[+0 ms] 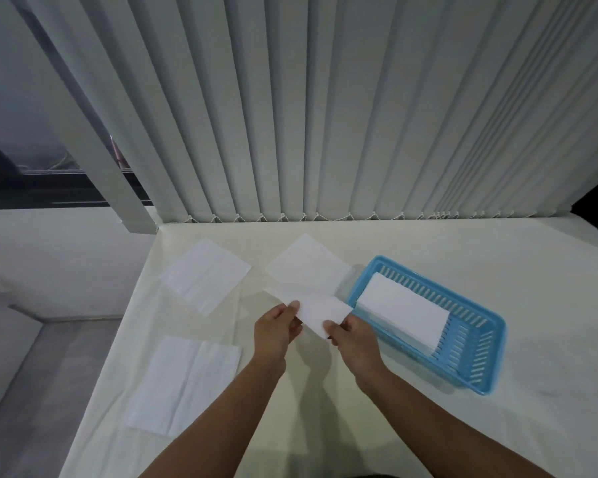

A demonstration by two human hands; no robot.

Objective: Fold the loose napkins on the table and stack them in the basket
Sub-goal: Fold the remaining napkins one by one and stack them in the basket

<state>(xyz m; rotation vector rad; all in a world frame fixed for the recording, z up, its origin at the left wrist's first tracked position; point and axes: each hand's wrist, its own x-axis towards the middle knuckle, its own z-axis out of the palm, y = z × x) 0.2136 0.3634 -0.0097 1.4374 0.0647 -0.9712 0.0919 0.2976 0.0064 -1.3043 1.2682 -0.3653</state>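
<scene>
Both the left hand [276, 326] and the right hand [349, 334] pinch a white paper napkin [320, 310] above the cream table [325, 426], apparently mid-fold, so next it likely goes onto the folded stack [404, 310] in the blue slotted plastic basket [477, 353].

Three white napkins lie flat, unfolded, on the tabletop [411, 426]: far-left napkin [204, 276], far-centre napkin [308, 267], near-left napkin [183, 381], each apart from the others. The held napkin [321, 310], folded to a narrow strip, is pinched by the left hand [277, 326] and right hand [353, 336], just left of the blue slatted basket [470, 353]. A folded napkin [404, 312] lies flat inside the basket, toward its far end.
</scene>
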